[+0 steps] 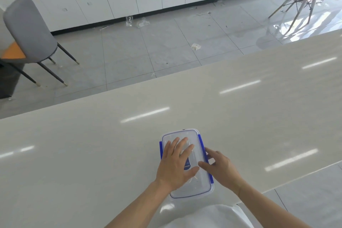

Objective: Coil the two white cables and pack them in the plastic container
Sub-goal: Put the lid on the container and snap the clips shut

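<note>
- Cables (192, 178) are seen only faintly, as pale lines through the clear lid (194, 137), so they are judged to be already inside the box (207, 191); how neatly they are coiled cannot be told.
- The box is lying on the pale table (92, 144), directly under both hands and close to the near edge.
- The left hand (176, 163) is laid flat and open on the lid, fingers spread; nothing is gripped by it, the lid is only pressed down.
- The right hand (221, 166) is placed at the right long side, with its fingertips against the blue clip (201, 143) on that side; whether the clip is pinched or only touched cannot be told.
- The step in hand is judged to be the closing of the lid.
- Pressure should be kept by the flat palm just beside the clip that is being snapped, so that the lid is not lifted at the opposite side.
- The clip on the far left side (160, 149), beyond the left hand, should be checked afterwards.
- No loop of cable should be caught under the rim below the palm.
</note>
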